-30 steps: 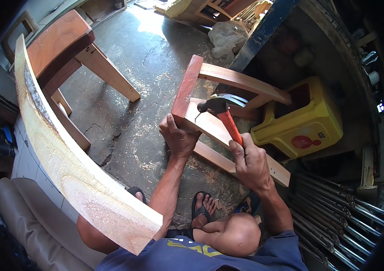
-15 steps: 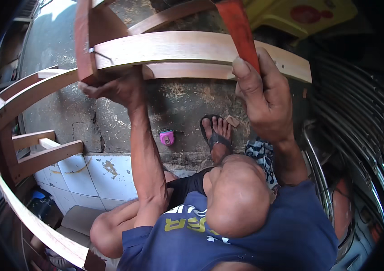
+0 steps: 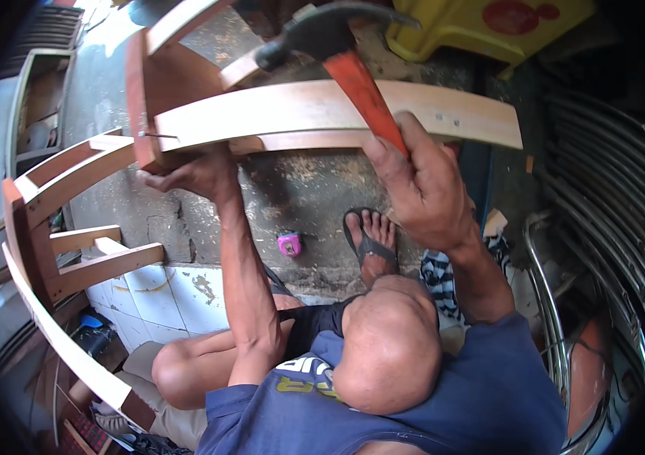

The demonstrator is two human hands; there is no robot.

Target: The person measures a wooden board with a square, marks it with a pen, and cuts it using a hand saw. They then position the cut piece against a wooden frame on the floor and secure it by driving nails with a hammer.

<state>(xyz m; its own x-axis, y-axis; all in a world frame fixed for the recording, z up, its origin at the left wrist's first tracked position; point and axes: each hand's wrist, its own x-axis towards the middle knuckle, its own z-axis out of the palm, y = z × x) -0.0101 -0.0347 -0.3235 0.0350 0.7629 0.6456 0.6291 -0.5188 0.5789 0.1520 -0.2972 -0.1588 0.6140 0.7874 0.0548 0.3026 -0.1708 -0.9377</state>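
A claw hammer (image 3: 368, 98) with an orange-red handle and dark metal head is in my right hand (image 3: 432, 182), its fingers wrapped round the handle. The hammer head hangs above a curved pale wooden rail (image 3: 277, 106). That rail meets a reddish-brown wooden post (image 3: 137, 98), where a nail (image 3: 157, 136) sticks out near the joint. My left hand (image 3: 197, 176) grips the wooden frame from below at this joint, its thumb along the post's lower end; part of its fingers is hidden under the wood.
A pink tape measure (image 3: 289, 244) lies on the worn concrete floor (image 3: 300, 189). More of the curved frame (image 3: 57, 341) extends down the left. Shiny metal tubes (image 3: 603, 220) stack at the right, with a yellow plastic stool (image 3: 474, 38) at the far right.
The hammer has come lower and leftward, and its head now shows. The view has shifted slightly. My left hand keeps its hold at the joint.
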